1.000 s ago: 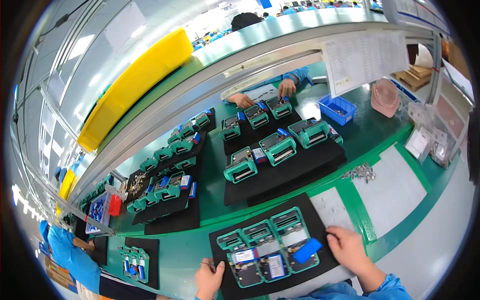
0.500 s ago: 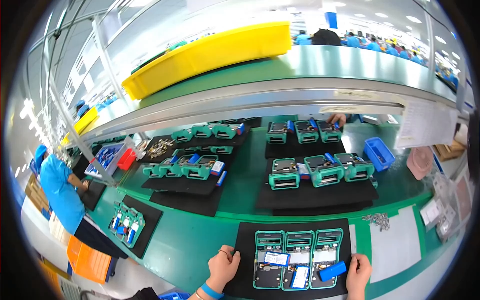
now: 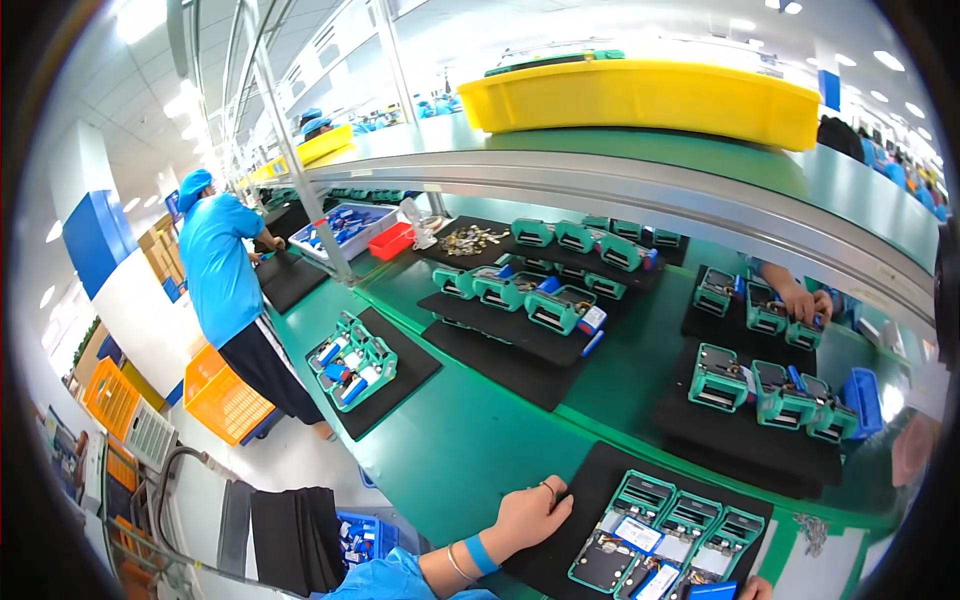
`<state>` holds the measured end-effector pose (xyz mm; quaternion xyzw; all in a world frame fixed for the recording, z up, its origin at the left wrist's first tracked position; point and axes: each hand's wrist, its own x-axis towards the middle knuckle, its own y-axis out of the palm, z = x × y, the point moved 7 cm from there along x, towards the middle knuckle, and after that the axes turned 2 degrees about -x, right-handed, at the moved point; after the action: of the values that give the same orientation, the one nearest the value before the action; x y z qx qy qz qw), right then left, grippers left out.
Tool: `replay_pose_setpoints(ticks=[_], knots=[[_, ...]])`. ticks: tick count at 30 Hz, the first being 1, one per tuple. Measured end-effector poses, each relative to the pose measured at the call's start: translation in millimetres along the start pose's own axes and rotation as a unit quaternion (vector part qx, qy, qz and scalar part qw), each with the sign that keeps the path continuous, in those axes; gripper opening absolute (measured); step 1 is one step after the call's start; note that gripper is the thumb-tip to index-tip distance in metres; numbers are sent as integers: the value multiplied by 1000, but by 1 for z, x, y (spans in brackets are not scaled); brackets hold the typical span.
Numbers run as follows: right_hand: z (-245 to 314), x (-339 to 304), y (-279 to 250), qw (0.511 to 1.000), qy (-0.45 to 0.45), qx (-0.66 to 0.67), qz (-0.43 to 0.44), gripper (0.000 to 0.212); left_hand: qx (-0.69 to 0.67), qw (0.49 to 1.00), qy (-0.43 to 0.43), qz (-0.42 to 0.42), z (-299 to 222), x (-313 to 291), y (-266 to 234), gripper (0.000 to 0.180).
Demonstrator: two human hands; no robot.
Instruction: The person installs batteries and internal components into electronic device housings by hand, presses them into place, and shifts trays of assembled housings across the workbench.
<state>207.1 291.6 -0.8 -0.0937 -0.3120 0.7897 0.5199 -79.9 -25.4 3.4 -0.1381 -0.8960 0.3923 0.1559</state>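
Note:
My left hand (image 3: 530, 515), with a blue wristband, lies at the near left corner of a black mat (image 3: 598, 470); its fingers are curled and pinch the mat's edge. On the mat stand three green fixtures (image 3: 690, 520) side by side, holding small parts with white and blue labels. Only a sliver of my right hand (image 3: 756, 590) shows at the bottom edge, against a flat blue piece (image 3: 714, 592) just right of the fixtures.
More green fixtures (image 3: 775, 390) sit on black mats across the green bench. Another person's hands (image 3: 802, 302) work at the far side. A person in blue (image 3: 225, 275) stands at the left by an orange crate (image 3: 225, 400). A yellow bin (image 3: 650, 95) rests on the shelf above.
The view has swung left and up, so my hands and the mat have slid to the bottom right. My right hand with the blue piece is now nearly out of the picture.

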Motion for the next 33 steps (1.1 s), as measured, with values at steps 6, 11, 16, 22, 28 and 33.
replay_pose_setpoints(ticks=[6, 11, 16, 22, 28, 33], knots=[[2, 0, -1, 1000, 3, -12, 7, 29, -18, 1000, 4, -14, 3, 1, 0, 18], [4, 2, 0, 1000, -10, -7, 7, 29, -31, 999, 3, -15, 6, 2, 1, 17], [6, 0, -3, 999, 2, -32, -7, 27, -37, 999, 6, -14, 5, 1, 0, 16], [7, 1, -2, 999, 12, -33, -6, 26, -24, 1000, 3, -16, 5, 3, 0, 16], [7, 0, -2, 1000, 15, -24, -5, 26, -25, 999, 6, -28, 4, 2, -1, 16], [2, 1, 0, 1000, 25, -7, -1, 26, -27, 1000, -1, -15, 4, 2, 0, 17]])
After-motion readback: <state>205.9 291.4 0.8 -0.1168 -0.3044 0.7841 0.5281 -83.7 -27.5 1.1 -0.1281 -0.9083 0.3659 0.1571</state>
